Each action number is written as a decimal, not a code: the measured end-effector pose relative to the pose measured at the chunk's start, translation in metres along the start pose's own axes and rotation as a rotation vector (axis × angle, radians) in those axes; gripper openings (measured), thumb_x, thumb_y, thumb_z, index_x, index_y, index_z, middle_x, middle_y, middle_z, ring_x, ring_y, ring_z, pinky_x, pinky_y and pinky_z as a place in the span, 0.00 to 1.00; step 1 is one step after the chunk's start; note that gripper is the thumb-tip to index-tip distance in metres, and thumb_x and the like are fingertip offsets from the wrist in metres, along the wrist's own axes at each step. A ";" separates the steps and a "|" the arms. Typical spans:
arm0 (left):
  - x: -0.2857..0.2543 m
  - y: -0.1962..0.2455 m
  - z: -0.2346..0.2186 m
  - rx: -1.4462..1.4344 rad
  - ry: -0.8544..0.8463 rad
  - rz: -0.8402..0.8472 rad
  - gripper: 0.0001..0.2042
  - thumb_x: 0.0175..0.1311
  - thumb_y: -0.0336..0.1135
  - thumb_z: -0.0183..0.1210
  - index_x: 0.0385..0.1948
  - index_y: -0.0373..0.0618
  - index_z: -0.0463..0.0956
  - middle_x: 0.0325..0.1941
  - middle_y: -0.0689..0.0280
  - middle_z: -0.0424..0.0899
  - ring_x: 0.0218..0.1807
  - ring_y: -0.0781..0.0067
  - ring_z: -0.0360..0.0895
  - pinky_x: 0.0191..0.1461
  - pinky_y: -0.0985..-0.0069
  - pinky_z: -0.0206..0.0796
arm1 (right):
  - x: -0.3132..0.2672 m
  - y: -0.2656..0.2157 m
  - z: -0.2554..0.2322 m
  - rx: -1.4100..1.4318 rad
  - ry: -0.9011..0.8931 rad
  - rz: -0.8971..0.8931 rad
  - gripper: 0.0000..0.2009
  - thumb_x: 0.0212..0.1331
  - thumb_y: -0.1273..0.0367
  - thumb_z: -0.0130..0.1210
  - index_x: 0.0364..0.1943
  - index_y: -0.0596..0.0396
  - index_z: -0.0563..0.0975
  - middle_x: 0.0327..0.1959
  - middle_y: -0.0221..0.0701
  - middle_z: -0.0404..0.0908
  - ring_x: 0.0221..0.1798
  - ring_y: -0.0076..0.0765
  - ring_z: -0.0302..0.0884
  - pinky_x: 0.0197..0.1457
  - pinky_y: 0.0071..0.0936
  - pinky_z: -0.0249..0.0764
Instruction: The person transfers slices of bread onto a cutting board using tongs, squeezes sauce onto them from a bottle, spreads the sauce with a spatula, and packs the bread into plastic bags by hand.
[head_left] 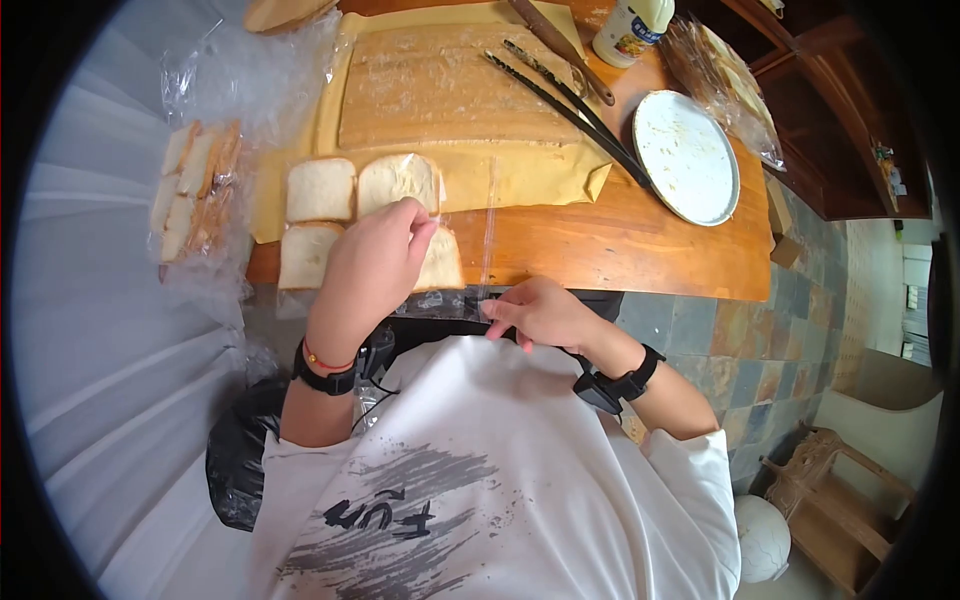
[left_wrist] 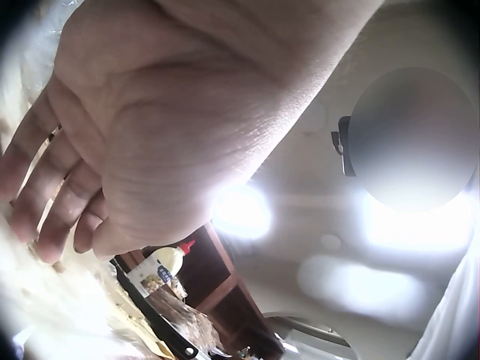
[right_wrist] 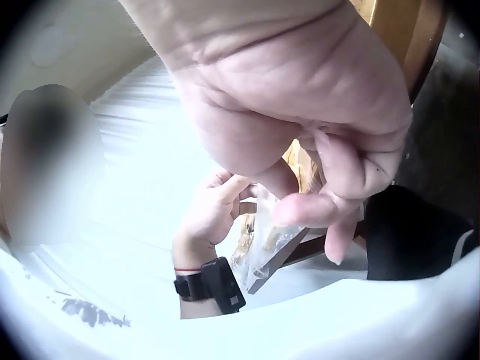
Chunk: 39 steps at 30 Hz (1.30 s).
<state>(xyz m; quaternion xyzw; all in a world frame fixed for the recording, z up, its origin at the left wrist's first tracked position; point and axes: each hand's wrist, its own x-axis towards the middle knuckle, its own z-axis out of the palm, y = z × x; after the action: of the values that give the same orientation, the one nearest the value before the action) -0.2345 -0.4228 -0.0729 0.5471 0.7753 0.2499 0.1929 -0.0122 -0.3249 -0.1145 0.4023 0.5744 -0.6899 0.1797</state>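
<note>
White drapery [head_left: 80, 330] hangs leftmost. Four bread slices [head_left: 320, 190] lie along the wooden tabletop's [head_left: 620, 255] front. The left hand [head_left: 372, 258] curves over them; the right hand [head_left: 550, 316] is beside the edge. I cannot tell whether either's fingers pinch clear film [head_left: 490, 225]. Farther right: round tray [head_left: 688, 150], tiled floor [head_left: 690, 345]. Only the left wrist view shows the squeeze bottle's [left_wrist: 169, 260] red tip [left_wrist: 188, 246].

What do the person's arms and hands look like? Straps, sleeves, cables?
Left hand and right hand ungloved. White short sleeves. Black strap with boxy black unit on each wrist. Left wrist adds a red cord bracelet with gold-coloured bead; thin black cable beside it.
</note>
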 end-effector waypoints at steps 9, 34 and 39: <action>0.011 0.006 -0.028 0.098 -0.022 0.076 0.09 0.71 0.35 0.61 0.42 0.39 0.77 0.39 0.52 0.86 0.42 0.50 0.85 0.45 0.61 0.75 | -0.003 -0.014 0.019 -0.004 0.016 0.091 0.16 0.72 0.61 0.58 0.40 0.64 0.83 0.36 0.35 0.91 0.19 0.20 0.74 0.23 0.22 0.68; 0.150 -0.002 0.020 -0.096 -0.424 0.276 0.10 0.66 0.32 0.62 0.44 0.36 0.84 0.41 0.53 0.89 0.44 0.55 0.86 0.51 0.65 0.77 | -0.041 0.010 -0.053 0.351 0.333 -0.527 0.07 0.70 0.73 0.50 0.36 0.56 0.80 0.57 0.37 0.86 0.48 0.27 0.87 0.44 0.25 0.83; 0.154 0.005 0.004 -0.101 -0.336 0.245 0.11 0.67 0.35 0.64 0.42 0.37 0.85 0.41 0.54 0.89 0.44 0.59 0.87 0.51 0.67 0.77 | -0.036 0.009 -0.065 0.474 0.489 -0.533 0.10 0.75 0.69 0.46 0.39 0.54 0.79 0.56 0.37 0.86 0.47 0.29 0.87 0.46 0.28 0.83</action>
<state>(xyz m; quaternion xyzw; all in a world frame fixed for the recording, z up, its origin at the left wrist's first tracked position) -0.2790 -0.2750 -0.0774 0.6609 0.6462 0.2153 0.3150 0.0389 -0.2741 -0.0933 0.4216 0.5095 -0.7095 -0.2434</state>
